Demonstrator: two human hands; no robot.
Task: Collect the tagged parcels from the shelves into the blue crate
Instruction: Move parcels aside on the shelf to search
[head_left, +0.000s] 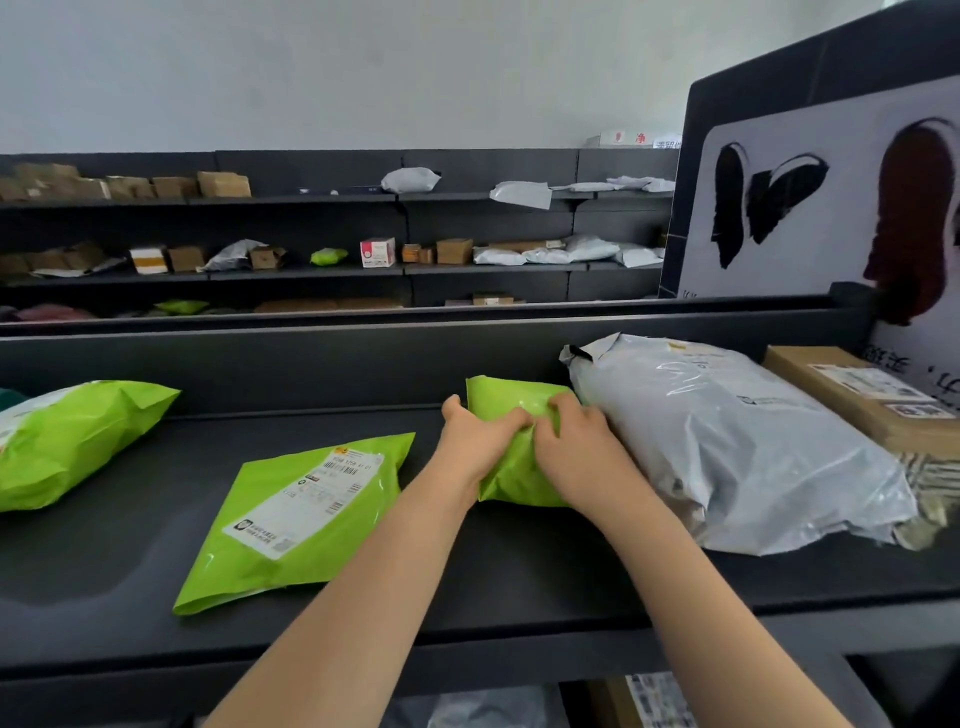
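A small green parcel lies on the dark top shelf against its back wall. My left hand grips its left side with curled fingers. My right hand grips its right side, fingers bunched into the plastic. A flat green parcel with a white label lies to the left of my arms. Another green parcel sits at the far left. The blue crate is out of view.
A big grey plastic parcel lies right beside my right hand. A cardboard box stands at the far right under a dark board with a poster. Back shelves hold several boxes and bags.
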